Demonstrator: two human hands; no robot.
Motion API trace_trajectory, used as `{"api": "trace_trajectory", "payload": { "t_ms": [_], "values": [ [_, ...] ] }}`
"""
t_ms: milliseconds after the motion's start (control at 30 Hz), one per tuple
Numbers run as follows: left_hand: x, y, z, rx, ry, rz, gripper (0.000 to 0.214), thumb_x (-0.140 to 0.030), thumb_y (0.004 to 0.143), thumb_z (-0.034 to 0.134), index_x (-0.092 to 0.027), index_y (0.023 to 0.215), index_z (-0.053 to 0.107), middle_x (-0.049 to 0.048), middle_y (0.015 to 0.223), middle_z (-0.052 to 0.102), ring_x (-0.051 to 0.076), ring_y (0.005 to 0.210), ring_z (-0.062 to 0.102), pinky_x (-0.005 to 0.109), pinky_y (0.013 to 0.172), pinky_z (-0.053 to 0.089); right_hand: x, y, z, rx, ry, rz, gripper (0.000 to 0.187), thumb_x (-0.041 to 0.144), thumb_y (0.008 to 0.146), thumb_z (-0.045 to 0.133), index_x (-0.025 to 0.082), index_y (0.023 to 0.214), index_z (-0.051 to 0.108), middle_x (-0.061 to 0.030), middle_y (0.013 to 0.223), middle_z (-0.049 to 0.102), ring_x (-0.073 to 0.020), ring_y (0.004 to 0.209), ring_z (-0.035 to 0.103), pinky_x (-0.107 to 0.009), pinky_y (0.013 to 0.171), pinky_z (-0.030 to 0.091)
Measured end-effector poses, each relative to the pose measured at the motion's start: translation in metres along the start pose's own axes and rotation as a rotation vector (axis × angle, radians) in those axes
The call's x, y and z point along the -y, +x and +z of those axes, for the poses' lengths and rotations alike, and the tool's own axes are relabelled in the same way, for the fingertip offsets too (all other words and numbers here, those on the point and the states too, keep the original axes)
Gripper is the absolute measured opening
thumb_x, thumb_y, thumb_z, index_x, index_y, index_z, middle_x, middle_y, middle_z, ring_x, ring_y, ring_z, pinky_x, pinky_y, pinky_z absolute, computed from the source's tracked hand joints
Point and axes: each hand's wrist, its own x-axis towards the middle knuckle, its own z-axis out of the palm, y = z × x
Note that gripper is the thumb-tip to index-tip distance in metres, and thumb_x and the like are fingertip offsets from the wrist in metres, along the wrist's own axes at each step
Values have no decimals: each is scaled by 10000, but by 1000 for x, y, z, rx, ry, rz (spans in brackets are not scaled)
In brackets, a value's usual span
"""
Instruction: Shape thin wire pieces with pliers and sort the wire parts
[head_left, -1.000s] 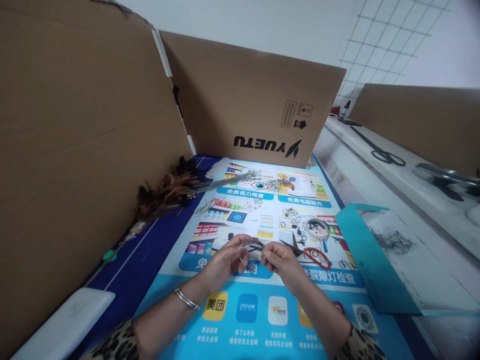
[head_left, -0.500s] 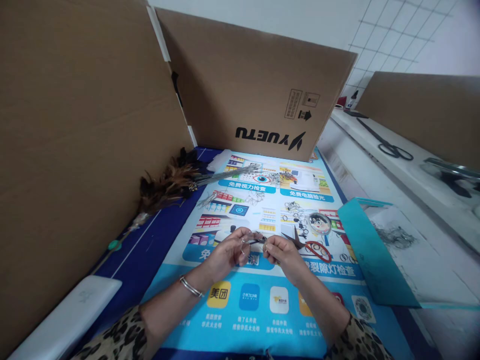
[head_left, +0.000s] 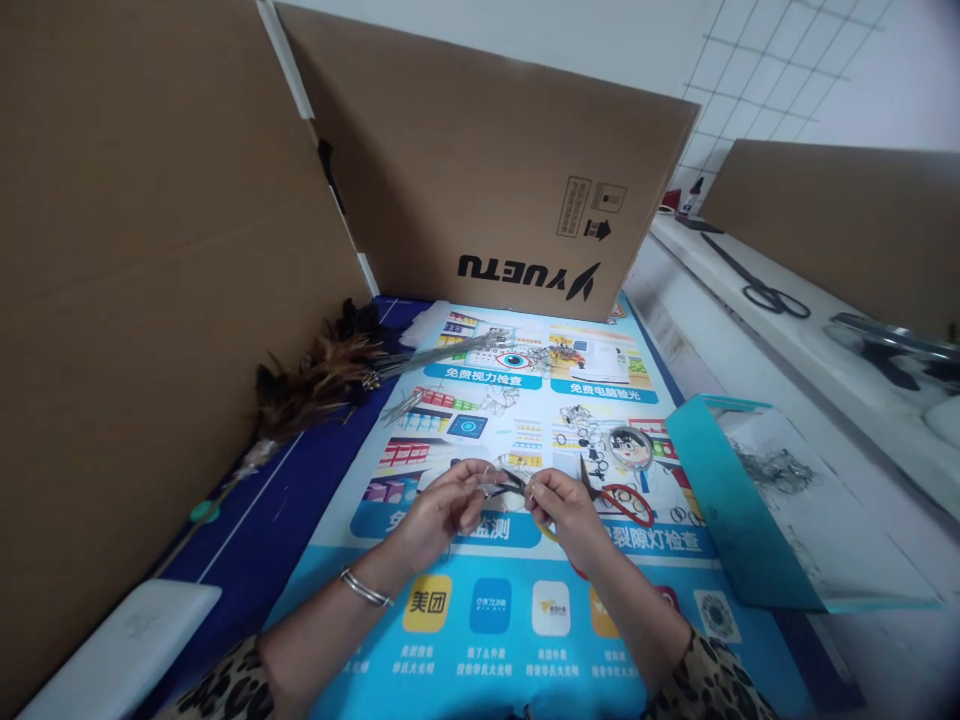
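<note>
My left hand point(head_left: 439, 510) and my right hand point(head_left: 564, 508) are held close together just above the printed blue poster point(head_left: 517, 610) on the table. Both pinch a small metal wire piece point(head_left: 504, 484) between their fingertips; its exact shape is too small to make out. A silver bangle point(head_left: 365, 589) sits on my left wrist. Red-handled scissors point(head_left: 616, 495) lie on the poster just right of my right hand. Small metal rings and clips point(head_left: 589, 425) are scattered beyond the hands.
Tall cardboard panels point(head_left: 487, 190) wall in the left and back. A feather duster point(head_left: 315, 380) lies at the left, a white flat device point(head_left: 120, 650) at the near left. A teal box lid point(head_left: 750, 500) with metal bits stands right. Black scissors point(head_left: 757, 285) lie on the white ledge.
The view has shifted a little; both hands stay together on the small wire piece, with the fingers working slightly.
</note>
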Motion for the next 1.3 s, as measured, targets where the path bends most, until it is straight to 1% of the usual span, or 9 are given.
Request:
{"api": "trace_trajectory", "payload": {
  "t_ms": [67, 133, 200, 400, 567, 867, 967, 1067, 1300],
  "values": [
    [0, -1, 0, -49, 45, 22, 187, -250, 775, 520, -157, 934, 549, 35, 761, 596, 51, 420, 395, 192, 423, 322, 0, 0, -1, 4, 7, 13, 231, 404, 794, 517, 177, 754, 533, -2, 682, 548, -78, 527, 415, -206, 504, 312],
    [1, -2, -1, -106, 106, 51, 190, -286, 783, 528, -158, 919, 565, -14, 565, 515, 70, 428, 403, 185, 431, 318, 0, 0, -1, 13, 0, 26, 241, 415, 787, 523, 178, 748, 537, -1, 672, 547, -79, 525, 415, -207, 502, 312],
    [0, -2, -2, -156, 186, 88, 193, -303, 783, 539, -160, 906, 581, -34, 499, 456, 81, 449, 410, 182, 440, 312, 1, -1, -1, 26, -10, 43, 250, 425, 779, 532, 178, 741, 539, 1, 662, 546, -80, 522, 415, -208, 501, 314],
    [-10, 1, -6, -236, 425, 232, 136, -279, 713, 633, -146, 722, 608, -11, 686, 516, 62, 493, 391, 194, 460, 291, 3, 1, 0, 74, -63, 49, 248, 425, 788, 526, 181, 746, 545, -2, 678, 553, -88, 541, 431, -215, 518, 331],
    [-14, -2, -9, -177, 502, 178, 156, -295, 729, 619, -140, 719, 606, -31, 550, 456, 71, 471, 372, 190, 458, 262, 3, 1, 2, 108, -97, 29, 247, 423, 793, 519, 181, 755, 553, 2, 662, 551, -89, 536, 435, -215, 513, 327],
    [-11, -4, -8, -157, 587, 189, 157, -297, 721, 616, -141, 714, 591, -44, 492, 463, 66, 427, 374, 185, 435, 272, 4, -3, 7, -2, -193, -56, 212, 385, 818, 493, 183, 792, 548, 6, 674, 526, -92, 552, 432, -215, 520, 336],
    [-10, -3, -7, -184, 564, 234, 152, -294, 726, 608, -143, 726, 589, -44, 513, 476, 60, 425, 374, 182, 434, 270, 1, -5, 6, -25, -267, -89, 209, 387, 810, 503, 186, 794, 557, 8, 674, 522, -99, 569, 439, -224, 543, 358],
    [-9, -3, -7, -190, 519, 258, 159, -304, 750, 581, -145, 751, 581, -20, 614, 540, 55, 444, 398, 180, 443, 283, -2, -7, 6, -29, -274, -111, 204, 380, 814, 495, 186, 798, 557, 8, 682, 519, -99, 582, 442, -225, 555, 364],
    [5, -3, -5, -124, 319, 139, 112, -268, 795, 519, -156, 798, 523, 24, 786, 597, 53, 454, 442, 178, 417, 278, -4, -6, 3, -17, -51, -82, 188, 357, 821, 492, 177, 771, 518, 15, 672, 496, -78, 548, 406, -212, 524, 330]
  ]
}}
